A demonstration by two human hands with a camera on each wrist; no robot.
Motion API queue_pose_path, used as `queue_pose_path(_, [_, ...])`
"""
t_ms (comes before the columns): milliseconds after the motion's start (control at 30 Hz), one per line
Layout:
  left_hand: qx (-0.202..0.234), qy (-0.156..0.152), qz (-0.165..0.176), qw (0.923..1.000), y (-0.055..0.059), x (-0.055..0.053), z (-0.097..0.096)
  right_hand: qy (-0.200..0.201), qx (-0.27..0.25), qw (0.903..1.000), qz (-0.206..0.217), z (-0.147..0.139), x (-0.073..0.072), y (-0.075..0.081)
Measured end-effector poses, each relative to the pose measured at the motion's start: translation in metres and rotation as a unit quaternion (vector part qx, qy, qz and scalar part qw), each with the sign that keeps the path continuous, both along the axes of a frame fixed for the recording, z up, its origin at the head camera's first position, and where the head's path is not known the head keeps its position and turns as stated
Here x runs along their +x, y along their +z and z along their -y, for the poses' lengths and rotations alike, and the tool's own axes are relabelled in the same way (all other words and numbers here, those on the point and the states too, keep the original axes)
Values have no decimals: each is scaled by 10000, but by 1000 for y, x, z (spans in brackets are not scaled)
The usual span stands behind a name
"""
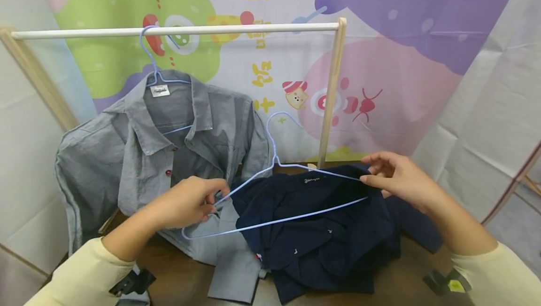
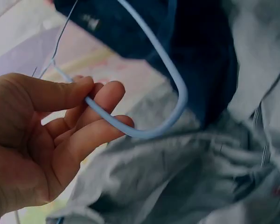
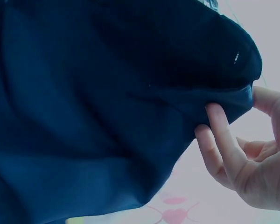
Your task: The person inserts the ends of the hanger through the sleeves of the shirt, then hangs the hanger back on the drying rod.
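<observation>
A light blue wire hanger (image 1: pixel 275 155) stands tilted over a navy shirt (image 1: pixel 304 240), its hook up. My left hand (image 1: pixel 188 202) pinches the hanger's left arm between thumb and fingers; the left wrist view shows that hand (image 2: pixel 60 135) just above the rounded hanger end (image 2: pixel 179 105). At the navy shirt's right shoulder, my right hand (image 1: pixel 397 179) holds the cloth edge, and the hanger's right end disappears into the dark cloth there. In the right wrist view, the fingers and thumb of this hand (image 3: pixel 242 163) lie on either side of the navy cloth (image 3: pixel 107 116).
A grey shirt (image 1: pixel 228 122) hangs on another blue hanger (image 1: pixel 145 50) from a white rail (image 1: pixel 253 28) with wooden posts (image 1: pixel 331 94). Its lower part spreads over the brown table (image 1: pixel 186 282), beside the navy shirt. Behind hangs a cartoon-printed curtain (image 1: pixel 380 85).
</observation>
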State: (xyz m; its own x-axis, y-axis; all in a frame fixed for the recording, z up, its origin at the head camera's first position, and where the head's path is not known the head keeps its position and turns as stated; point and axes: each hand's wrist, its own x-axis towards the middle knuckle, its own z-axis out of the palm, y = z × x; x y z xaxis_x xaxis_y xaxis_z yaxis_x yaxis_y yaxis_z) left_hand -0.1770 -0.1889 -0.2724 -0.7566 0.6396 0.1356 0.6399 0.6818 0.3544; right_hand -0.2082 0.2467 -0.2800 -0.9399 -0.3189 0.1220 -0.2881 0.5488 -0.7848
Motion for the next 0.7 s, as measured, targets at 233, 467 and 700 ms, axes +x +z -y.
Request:
queue_pose_path(233, [192,203,-366,9989,-20,2,-28,-98,301,9977,-606,8,10,0])
queue_pose_path(467, [523,251,-792,9952,-41,3,-52,-19,631,9933,-972,18,18,1])
queue_pose_path(700, [805,186,-982,9917,-59,2,-74,-65,1711,9622,-2116,31,26,-4])
